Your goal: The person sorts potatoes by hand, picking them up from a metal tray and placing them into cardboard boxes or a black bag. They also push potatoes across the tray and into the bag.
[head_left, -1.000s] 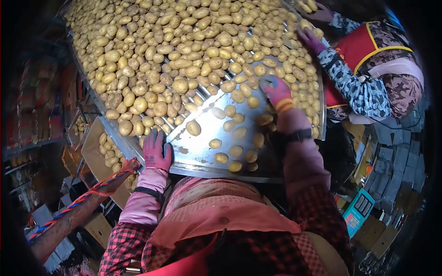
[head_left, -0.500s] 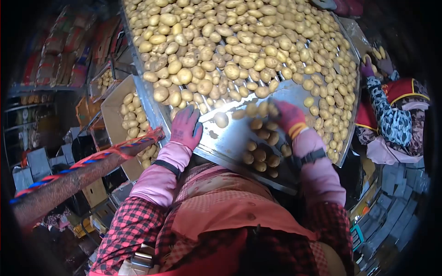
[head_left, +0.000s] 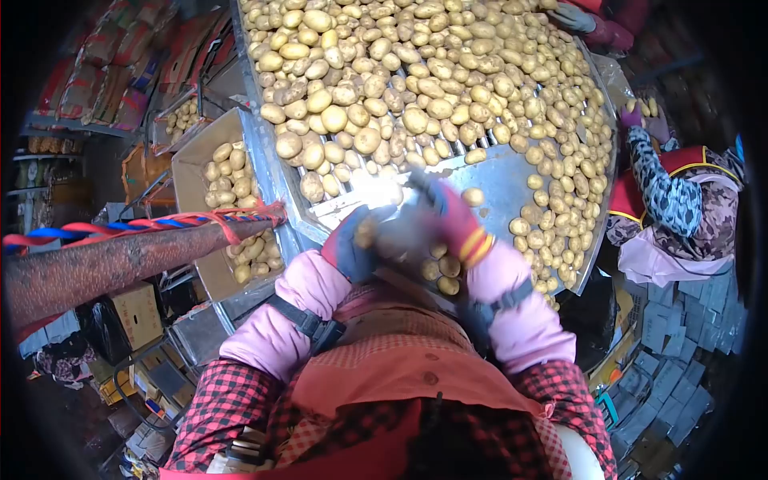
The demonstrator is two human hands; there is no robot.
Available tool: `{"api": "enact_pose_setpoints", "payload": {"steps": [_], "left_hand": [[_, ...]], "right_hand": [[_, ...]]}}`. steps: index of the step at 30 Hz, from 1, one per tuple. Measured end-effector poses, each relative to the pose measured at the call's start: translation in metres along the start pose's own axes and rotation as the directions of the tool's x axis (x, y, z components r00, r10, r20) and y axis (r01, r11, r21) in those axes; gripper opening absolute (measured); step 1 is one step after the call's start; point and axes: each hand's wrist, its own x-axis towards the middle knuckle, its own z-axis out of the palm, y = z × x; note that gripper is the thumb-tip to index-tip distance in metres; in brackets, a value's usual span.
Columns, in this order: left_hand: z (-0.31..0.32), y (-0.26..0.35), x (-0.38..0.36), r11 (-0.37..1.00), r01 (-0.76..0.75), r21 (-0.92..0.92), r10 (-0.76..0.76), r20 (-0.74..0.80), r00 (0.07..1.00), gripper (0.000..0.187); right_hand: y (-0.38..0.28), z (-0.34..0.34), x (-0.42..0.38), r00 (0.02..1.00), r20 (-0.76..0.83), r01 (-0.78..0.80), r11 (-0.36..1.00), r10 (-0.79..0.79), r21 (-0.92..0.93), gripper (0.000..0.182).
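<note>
Potatoes (head_left: 448, 72) cover most of a sloping metal sorting table in front of me. Its bare metal plate (head_left: 500, 180) shows at the near edge. My left hand (head_left: 352, 246), in a pink and dark glove, curls at this edge with a potato (head_left: 366, 234) against its fingers. Close by on the right is my right hand (head_left: 456, 220), also gloved and smeared by motion, its fingers pointing inward. A blurred dark shape between the hands cannot be made out. A few potatoes (head_left: 448, 285) lie just below my right hand, and a single potato (head_left: 473, 197) rests above it.
A cardboard box of potatoes (head_left: 228, 180) stands left of the table. A rusty pole (head_left: 144, 252) with a red and blue rope crosses there. At the right, a co-worker's patterned sleeve (head_left: 668, 184) reaches toward the table; another person's gloved hand (head_left: 572, 18) is at the far right corner.
My left hand has left the table's edge and come inward, fingers curled. My right hand has moved left and down toward it. Fewer potatoes show near my right hand, and the view has shifted slightly.
</note>
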Motion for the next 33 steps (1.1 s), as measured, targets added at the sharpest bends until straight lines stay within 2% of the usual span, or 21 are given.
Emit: {"api": "enact_pose_setpoints", "payload": {"steps": [1,2,3,4,5,7,9,10,11,13,15,17,19,21,23,25,28,29,30,31,33], "left_hand": [[-0.01,-0.003,-0.003,0.878,-0.122,0.462,0.105,0.064,0.992,0.052],[-0.027,-0.008,-0.006,0.541,-0.228,0.809,0.16,0.167,0.973,0.053],[-0.03,-0.005,-0.012,0.597,-0.15,0.788,0.118,0.099,0.988,0.051],[-0.033,-0.002,-0.018,0.649,-0.071,0.758,0.075,0.029,0.997,0.048],[-0.037,0.001,-0.024,0.695,0.007,0.719,0.032,-0.041,0.999,0.046],[-0.053,-0.017,-0.032,0.8,0.097,0.592,0.027,-0.198,0.98,0.037],[-0.08,-0.038,-0.038,0.854,0.123,0.505,0.025,-0.276,0.961,0.035],[-0.098,-0.056,-0.04,0.919,0.099,0.381,0.014,-0.282,0.959,0.035],[-0.086,-0.042,-0.042,0.792,0.013,0.61,0.116,-0.171,0.978,0.032],[-0.059,-0.014,-0.046,0.353,-0.177,0.919,0.312,0.062,0.948,0.028],[-0.065,-0.015,-0.052,0.355,-0.109,0.928,0.289,0.001,0.957,0.027],[-0.059,-0.014,-0.054,0.343,-0.056,0.938,0.276,-0.043,0.96,0.027],[-0.037,0.001,-0.054,0.237,-0.052,0.97,0.273,-0.015,0.962,0.027],[-0.021,0.015,-0.059,0.12,-0.036,0.992,0.266,0.003,0.964,0.027],[-0.026,0.011,-0.063,0.011,-0.031,0.999,0.3,0.026,0.954,0.028],[-0.047,-0.01,-0.065,-0.08,-0.043,0.996,0.371,0.069,0.926,0.028],[-0.052,-0.019,-0.069,0.248,-0.02,0.969,0.398,-0.083,0.914,0.028],[-0.046,-0.013,-0.07,0.196,-0.049,0.979,0.393,-0.033,0.919,0.028],[-0.035,0.001,-0.071,0.144,-0.084,0.986,0.377,0.024,0.926,0.028],[-0.026,0.013,-0.07,0.086,-0.127,0.988,0.359,0.088,0.929,0.027],[-0.009,0.02,-0.075,0.247,-0.145,0.958,0.414,0.031,0.91,0.026]], "right_hand": [[-0.011,-0.017,0.028,0.993,-0.117,-0.018,0.994,0.031,0.104,0.065],[-0.023,-0.034,0.056,0.971,-0.232,-0.011,0.978,0.061,0.208,0.068],[0.004,-0.037,0.093,0.936,-0.34,0.073,0.995,-0.091,-0.066,0.068],[0.018,-0.038,0.124,0.922,-0.364,0.065,0.978,-0.135,-0.199,0.069],[0.028,-0.033,0.144,0.984,-0.173,0.013,0.992,-0.035,-0.129,0.062],[0.006,0.004,0.126,0.965,-0.108,0.162,0.87,-0.237,-0.466,0.054],[0.016,0.05,0.112,0.969,0.207,0.194,0.933,-0.134,-0.302,0.04],[0.024,0.065,0.077,0.932,0.084,0.354,0.839,-0.351,-0.414,0.034],[0.024,0.074,0.041,0.825,-0.006,0.473,0.696,-0.566,-0.54,0.029],[0.009,0.056,-0.001,0.9,0.048,0.399,0.772,-0.434,-0.494,0.025],[0.003,0.022,-0.032,0.973,0.039,0.225,0.895,-0.228,-0.385,0.025],[0.0,-0.02,-0.027,0.991,0.12,0.092,0.924,-0.051,-0.372,0.027],[0.016,-0.04,0.0,0.974,-0.19,0.032,0.908,-0.122,-0.417,0.034],[0.028,-0.049,0.048,0.883,-0.254,0.154,0.754,-0.395,-0.638,0.038],[0.034,-0.046,0.095,0.845,-0.12,0.238,0.569,-0.521,-0.787,0.038],[0.034,-0.048,0.109,0.956,-0.009,0.165,0.563,-0.294,-0.809,0.037],[-0.012,-0.057,0.112,0.988,0.008,-0.082,0.576,0.151,-0.813,0.041],[-0.025,-0.057,0.11,0.95,-0.003,-0.188,0.561,0.313,-0.806,0.043],[-0.02,-0.052,0.11,0.958,-0.021,-0.183,0.556,0.285,-0.81,0.052],[-0.014,-0.044,0.104,0.987,-0.011,-0.096,0.533,0.162,-0.841,0.052],[0.008,-0.017,0.082,0.995,0.036,0.075,0.451,-0.095,-0.889,0.052]]}}
